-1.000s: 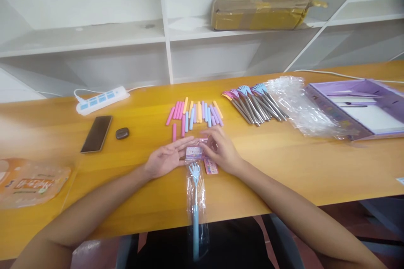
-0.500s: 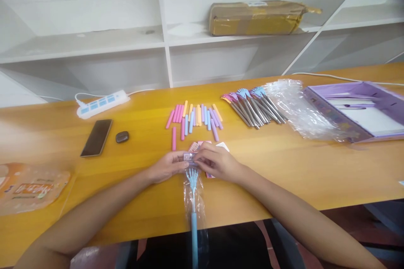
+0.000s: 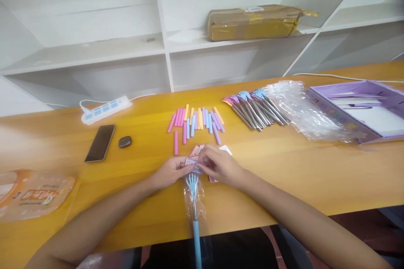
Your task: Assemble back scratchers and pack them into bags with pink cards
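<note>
we see left hand point(image 3: 170, 171) and right hand point(image 3: 217, 164) both in a narrow grip on the bagged back scratcher's point(image 3: 193, 193) card top; its handle trails below the grip, past the counter point(image 3: 284, 176) edge.

Both forearms enter from the bottom corners and converge toward centre. Left hand point(image 3: 170, 171): palm turned inward, fingers curled, thumb and fingertips pinched together at the meeting point. Right hand point(image 3: 219, 166): back of hand up, knuckles raised, fingers bent down and pinched at the same point. Fingertips of both hands touch or nearly touch; which one cannot be told. Wrists low, roughly level with each other. Arms bare.
</note>
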{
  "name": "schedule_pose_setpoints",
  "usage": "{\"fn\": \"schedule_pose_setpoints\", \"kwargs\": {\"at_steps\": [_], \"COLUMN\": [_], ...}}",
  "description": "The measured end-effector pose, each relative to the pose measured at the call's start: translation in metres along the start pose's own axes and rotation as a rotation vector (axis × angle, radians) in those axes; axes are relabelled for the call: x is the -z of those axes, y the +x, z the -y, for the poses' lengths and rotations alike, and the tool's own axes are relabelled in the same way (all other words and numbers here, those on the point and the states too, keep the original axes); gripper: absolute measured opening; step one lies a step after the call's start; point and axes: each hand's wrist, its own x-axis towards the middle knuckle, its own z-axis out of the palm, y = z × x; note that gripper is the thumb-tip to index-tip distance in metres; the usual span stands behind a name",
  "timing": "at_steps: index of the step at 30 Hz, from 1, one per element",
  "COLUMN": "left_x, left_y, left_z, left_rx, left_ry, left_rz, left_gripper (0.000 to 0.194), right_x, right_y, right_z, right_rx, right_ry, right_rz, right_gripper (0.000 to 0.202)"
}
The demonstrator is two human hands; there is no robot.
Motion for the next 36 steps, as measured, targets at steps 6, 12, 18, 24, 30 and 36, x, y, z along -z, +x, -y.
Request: {"fn": "schedule_pose_setpoints", "kwargs": {"at_steps": [6, 12, 18, 24, 30, 36], "left_x": [-0.001, -0.003, -0.002, -0.004, -0.014, -0.016], "left_y": [-0.001, -0.001, -0.004, -0.015, -0.024, -0.025], "left_z": [0.001, 0.0, 0.002, 0.002, 0.002, 0.006], "left_rx": [-0.016, -0.014, -0.04, -0.11, -0.124, -0.184], "left_ry": [0.031, -0.022, -0.011, 0.093, 0.056, 0.037], "left_rz": [0.002, -0.039, -0.163, -0.228, -0.34, -0.337], "left_gripper": [0.044, 0.044, 0.045, 0.045, 0.048, 0.043], "right_x": [-0.004, -0.008, -0.009, -0.022, -0.036, -0.055], "right_y": [0.0, 0.0, -0.001, -0.006, -0.048, -0.079], "right_z": [0.002, 0.004, 0.007, 0.032, 0.087, 0.113], "right_rx": [-0.188, -0.109, -0.164, -0.395, -0.725, -0.742], "right_ry": [0.113, 0.124, 0.259, 0.555, 0.885, 0.85], "right_rz": [0.126, 0.128, 0.101, -0.005, 0.21, 0.331], "right_gripper": [0.025, 0.033, 0.051, 0.027, 0.047, 0.02]}}
